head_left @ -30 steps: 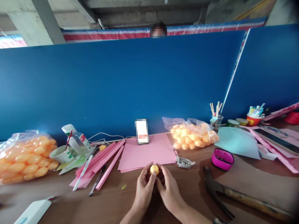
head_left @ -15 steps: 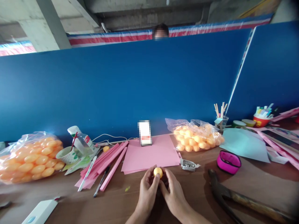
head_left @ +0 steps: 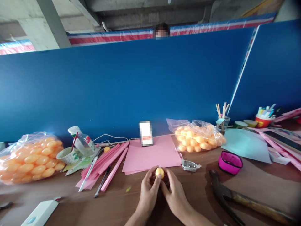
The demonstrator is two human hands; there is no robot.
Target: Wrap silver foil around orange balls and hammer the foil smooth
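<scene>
A small yellow-orange ping-pong ball [head_left: 159,173] sits between my two hands, above the front middle of the brown table. My left hand [head_left: 148,188] is closed round its left side, with the thumb resting on the near face. From the other side, the curled fingers of my right hand [head_left: 173,190] hold it too. The ball's lower part and its underside are hidden by the fingers. Just beyond the fingertips lie pink paper sheets [head_left: 150,157], and a phone [head_left: 146,135] stands upright on their far edge.
Bags of similar balls stand at left [head_left: 33,160] and back right [head_left: 197,138]. Pink strips [head_left: 105,163], pens and a plastic bottle [head_left: 82,142] lie left of the sheets. At right are an open foil packet [head_left: 190,166], a magenta band [head_left: 230,163] and a hammer-like wooden-handled tool [head_left: 249,201]. A blue partition [head_left: 141,81] closes the back.
</scene>
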